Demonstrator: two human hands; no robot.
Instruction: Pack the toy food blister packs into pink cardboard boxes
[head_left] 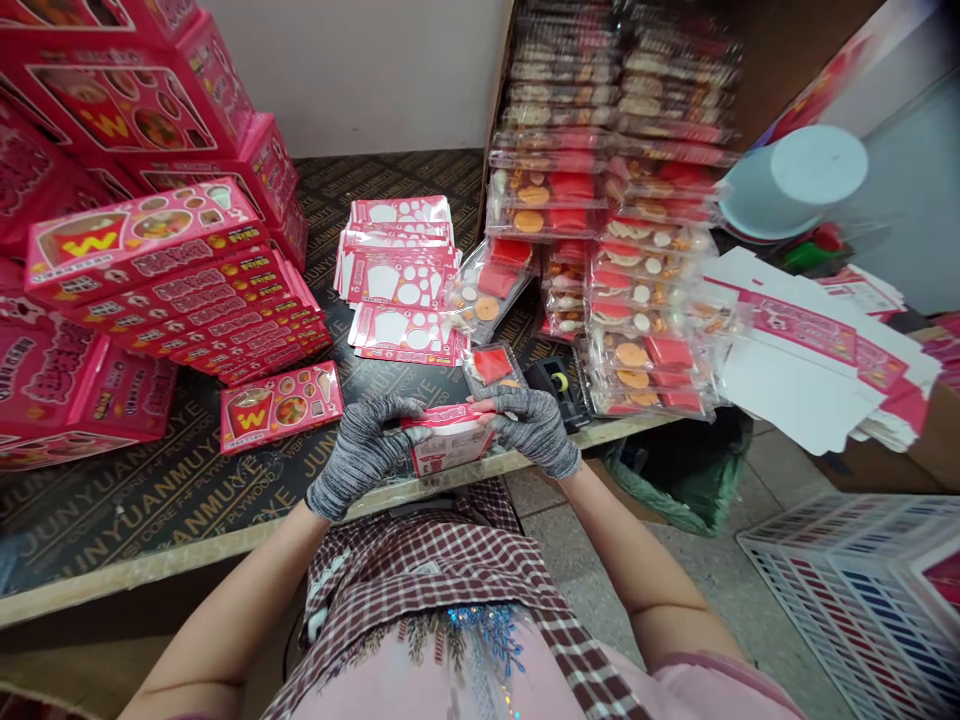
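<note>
Right now, from the head camera, the gray-gloved left grip (364, 455) and right grip (534, 430) are both gripping a small pink-and-white carton (450, 450), holding it over the edge of the plywood counter (127, 530). Both are pressing along its pink top edge. A printed pink box (281, 405) is lying just left of the hands, beside stacked pink boxes (172, 290). Flat printed inserts (397, 280) are sitting ahead, near a black tape dispenser (555, 385) and piled clear trays of red and orange pieces (652, 350). Unfolded carton blanks (810, 350) are resting at right, above a white plastic crate (862, 610) on the tiled floor (750, 500).
</note>
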